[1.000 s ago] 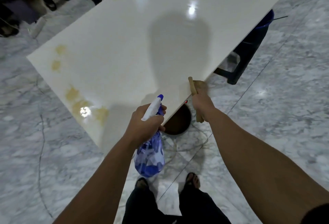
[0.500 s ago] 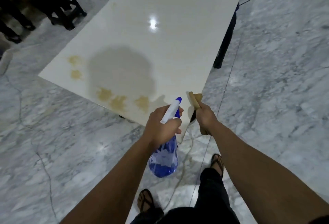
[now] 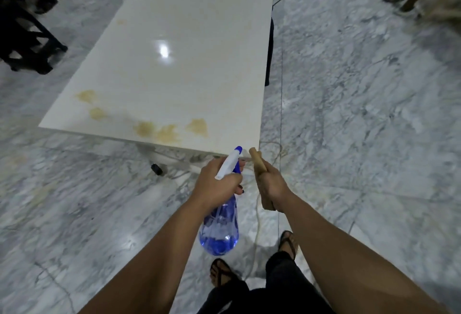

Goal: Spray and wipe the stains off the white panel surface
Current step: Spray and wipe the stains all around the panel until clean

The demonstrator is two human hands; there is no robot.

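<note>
The left hand (image 3: pixel 215 184) is wrapped around the neck of one blue spray bottle (image 3: pixel 220 228), nozzle directed at the near end of the one white panel (image 3: pixel 189 64). The right hand (image 3: pixel 273 184) is closed on one folded tan cloth (image 3: pixel 257 160), just beside the panel's near right corner. Five yellow-brown stains (image 3: pixel 169 134) lie along the panel's near end; a sixth faint mark lies farther up its left edge.

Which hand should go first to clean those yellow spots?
Probably the left hand. It grips the spray bottle, nozzle aimed toward the stains near the panel's front edge. The right hand holds only the cloth for wiping afterward.
</note>
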